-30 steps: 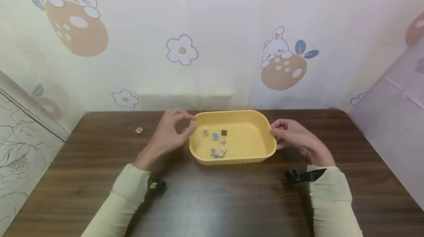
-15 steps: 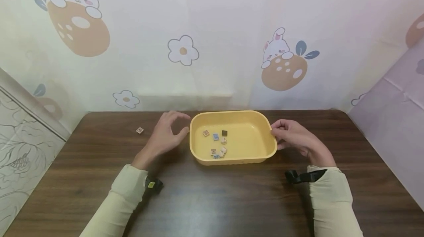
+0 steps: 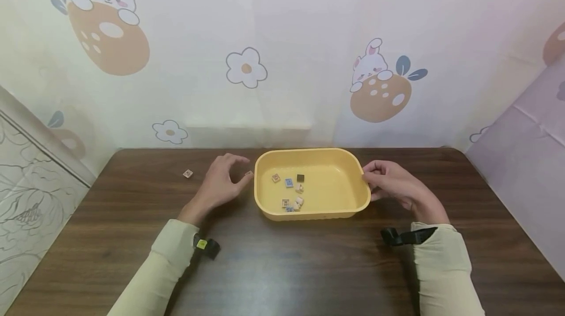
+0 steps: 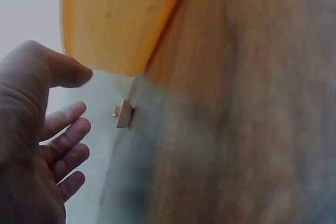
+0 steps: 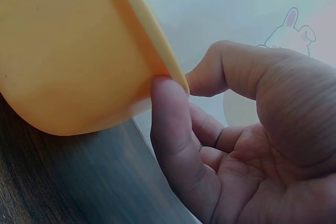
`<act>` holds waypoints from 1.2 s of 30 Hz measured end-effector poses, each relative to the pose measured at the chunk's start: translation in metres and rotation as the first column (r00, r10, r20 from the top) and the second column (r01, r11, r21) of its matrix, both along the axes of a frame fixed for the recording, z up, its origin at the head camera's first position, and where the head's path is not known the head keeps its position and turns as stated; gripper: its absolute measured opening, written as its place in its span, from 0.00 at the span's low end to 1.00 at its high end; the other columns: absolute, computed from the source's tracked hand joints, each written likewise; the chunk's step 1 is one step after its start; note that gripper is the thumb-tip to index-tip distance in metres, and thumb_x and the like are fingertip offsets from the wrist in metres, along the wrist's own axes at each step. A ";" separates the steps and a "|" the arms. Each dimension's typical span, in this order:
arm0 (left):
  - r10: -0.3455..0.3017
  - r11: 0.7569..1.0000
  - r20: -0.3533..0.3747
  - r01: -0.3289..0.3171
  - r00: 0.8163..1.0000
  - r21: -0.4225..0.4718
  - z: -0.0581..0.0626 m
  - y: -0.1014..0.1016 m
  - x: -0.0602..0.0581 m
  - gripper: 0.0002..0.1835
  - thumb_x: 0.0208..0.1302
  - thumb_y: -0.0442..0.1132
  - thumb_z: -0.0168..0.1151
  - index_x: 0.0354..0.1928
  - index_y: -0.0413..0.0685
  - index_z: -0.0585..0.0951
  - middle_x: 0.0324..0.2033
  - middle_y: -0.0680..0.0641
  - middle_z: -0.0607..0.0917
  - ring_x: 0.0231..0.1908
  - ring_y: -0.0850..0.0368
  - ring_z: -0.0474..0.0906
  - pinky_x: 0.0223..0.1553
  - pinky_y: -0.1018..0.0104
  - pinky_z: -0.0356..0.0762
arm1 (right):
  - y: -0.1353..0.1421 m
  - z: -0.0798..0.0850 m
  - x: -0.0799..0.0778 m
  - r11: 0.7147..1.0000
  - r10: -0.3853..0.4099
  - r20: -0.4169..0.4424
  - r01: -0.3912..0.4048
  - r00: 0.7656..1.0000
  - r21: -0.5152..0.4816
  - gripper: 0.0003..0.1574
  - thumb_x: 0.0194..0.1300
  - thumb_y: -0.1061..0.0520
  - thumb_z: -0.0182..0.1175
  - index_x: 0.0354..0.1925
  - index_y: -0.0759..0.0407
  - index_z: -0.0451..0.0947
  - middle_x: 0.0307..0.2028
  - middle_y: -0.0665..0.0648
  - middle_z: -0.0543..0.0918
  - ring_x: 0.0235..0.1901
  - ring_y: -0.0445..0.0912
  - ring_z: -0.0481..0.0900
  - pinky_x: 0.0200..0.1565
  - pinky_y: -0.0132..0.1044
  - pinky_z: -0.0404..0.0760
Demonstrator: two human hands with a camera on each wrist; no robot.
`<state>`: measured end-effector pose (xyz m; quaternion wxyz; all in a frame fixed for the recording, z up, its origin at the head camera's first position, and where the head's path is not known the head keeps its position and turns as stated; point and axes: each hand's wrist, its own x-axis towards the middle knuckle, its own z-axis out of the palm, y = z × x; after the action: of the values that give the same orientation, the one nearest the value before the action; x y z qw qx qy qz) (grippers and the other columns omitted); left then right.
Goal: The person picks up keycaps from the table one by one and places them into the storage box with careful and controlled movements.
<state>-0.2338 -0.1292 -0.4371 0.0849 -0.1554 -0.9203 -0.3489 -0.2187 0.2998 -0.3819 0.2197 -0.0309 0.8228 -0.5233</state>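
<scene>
A yellow plastic tub (image 3: 326,193) stands on the table with several small square pieces in it. Among them are a blue printed piece (image 3: 289,183), a black one (image 3: 300,177) and a tan printed one (image 3: 275,178). My right hand (image 3: 395,186) pinches the tub's right rim; the right wrist view shows the rim between thumb and finger. Left of the tub, my left hand (image 3: 218,186) is held with fingers and thumb spread apart, holding nothing. Near it, in the left wrist view, a small tan piece (image 4: 124,114) with a knob sits on the table, apart from the fingers.
Another tan printed piece (image 3: 188,173) lies on the dark wooden table (image 3: 273,267), farther left of the left hand. A patterned cloth (image 3: 291,90) with rabbits and flowers hangs behind the table's back edge.
My left hand has drawn back from the tub's left rim, leftward and a little nearer to me. The right hand keeps its hold on the tub, and the pieces lie unchanged.
</scene>
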 end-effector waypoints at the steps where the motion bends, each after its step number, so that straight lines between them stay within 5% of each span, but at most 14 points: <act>1: 0.006 1.000 0.010 -0.006 1.000 -0.007 -0.002 0.000 0.000 0.23 0.67 0.50 0.70 0.58 0.46 0.85 0.56 0.43 0.86 0.63 0.42 0.76 0.69 0.43 0.72 | 0.000 0.000 0.000 1.000 0.000 0.001 0.000 1.000 0.001 0.26 0.79 0.56 0.56 0.61 0.76 0.67 0.35 0.52 0.85 0.34 0.42 0.86 0.38 0.37 0.91; 14: 0.005 0.992 0.018 -0.002 1.000 -0.124 -0.013 0.001 0.002 0.24 0.63 0.48 0.72 0.57 0.45 0.85 0.54 0.44 0.87 0.60 0.42 0.78 0.70 0.43 0.70 | 0.000 0.001 0.002 1.000 0.007 -0.010 -0.007 1.000 -0.010 0.26 0.78 0.56 0.57 0.61 0.77 0.68 0.36 0.53 0.85 0.34 0.43 0.86 0.39 0.39 0.91; 36: 0.060 0.993 0.033 -0.057 0.998 -0.100 -0.017 0.000 -0.001 0.15 0.63 0.48 0.74 0.46 0.47 0.89 0.41 0.47 0.85 0.48 0.48 0.76 0.55 0.52 0.74 | 0.002 0.000 0.003 1.000 0.006 -0.010 -0.006 1.000 -0.007 0.26 0.79 0.56 0.56 0.61 0.77 0.68 0.37 0.54 0.85 0.36 0.43 0.87 0.39 0.39 0.91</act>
<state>-0.2351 -0.1295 -0.4544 0.0709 -0.1262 -0.9420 -0.3027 -0.2161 0.3017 -0.3815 0.2169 -0.0367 0.8221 -0.5252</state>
